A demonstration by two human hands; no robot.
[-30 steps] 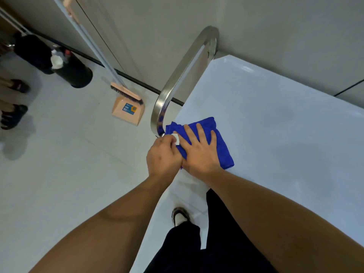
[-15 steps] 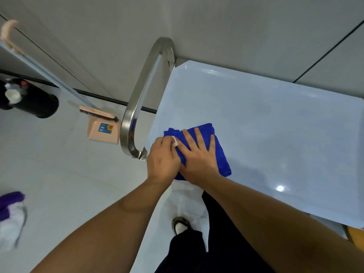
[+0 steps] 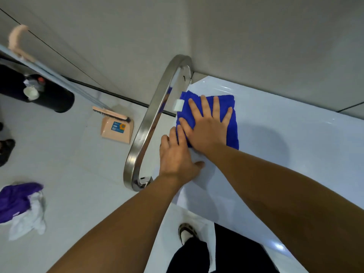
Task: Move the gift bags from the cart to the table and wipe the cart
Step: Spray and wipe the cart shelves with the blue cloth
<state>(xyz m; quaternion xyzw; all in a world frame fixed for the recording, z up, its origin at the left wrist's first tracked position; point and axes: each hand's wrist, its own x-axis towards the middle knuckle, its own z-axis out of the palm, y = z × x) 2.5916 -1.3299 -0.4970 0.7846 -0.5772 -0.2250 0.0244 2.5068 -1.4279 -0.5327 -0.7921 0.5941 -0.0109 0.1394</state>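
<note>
Since the earlier frame, the blue cloth (image 3: 208, 117) has shifted up the white cart top (image 3: 295, 154) beside the steel handle (image 3: 151, 123). Right hand (image 3: 206, 125) presses it flat, fingers spread; left hand (image 3: 176, 156), fingers straight, touches its near edge; folded, white tag showing

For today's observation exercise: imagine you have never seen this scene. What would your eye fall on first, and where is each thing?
The eye goes first to the bright blue cloth on the pale cart top, near the far left corner, with the right hand spread flat on it and the left hand touching its near edge. Next comes the curved steel handle just left of the cloth. On the floor beyond it stands a peach dustpan.
</note>
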